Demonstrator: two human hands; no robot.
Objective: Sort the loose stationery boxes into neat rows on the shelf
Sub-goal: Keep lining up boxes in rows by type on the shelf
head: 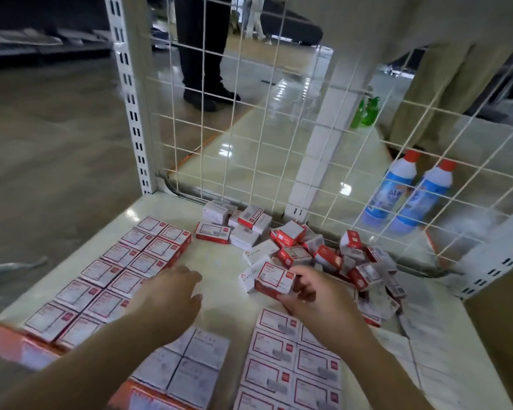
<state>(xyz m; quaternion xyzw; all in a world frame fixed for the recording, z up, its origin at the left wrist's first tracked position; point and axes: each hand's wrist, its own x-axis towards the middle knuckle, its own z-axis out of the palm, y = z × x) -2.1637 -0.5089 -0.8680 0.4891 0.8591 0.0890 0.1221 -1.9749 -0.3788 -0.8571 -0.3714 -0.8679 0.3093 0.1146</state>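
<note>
- Done: double row of flat red-and-white cardboard stationery boxes point(110, 279) left of the loose heap point(323, 255); further rows point(290, 356) nearer than the heap, on the white metal shelf point(216, 255).
- Left, by estimate: roughly a third, jumbled against the white wire grid point(249, 137).
- Right hand point(311, 294): pinching one red-and-white box point(274, 281) at the heap's near edge.
- Left hand point(172, 294): fingers loosely spread, holding nothing, left of the heap.

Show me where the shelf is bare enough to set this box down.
Bare shelf runs between the left rows and the loose pile, back to the wire grid. The rear left corner is free too. It is crowded right of the right hand, which holds a box; the left hand holds nothing.
</note>
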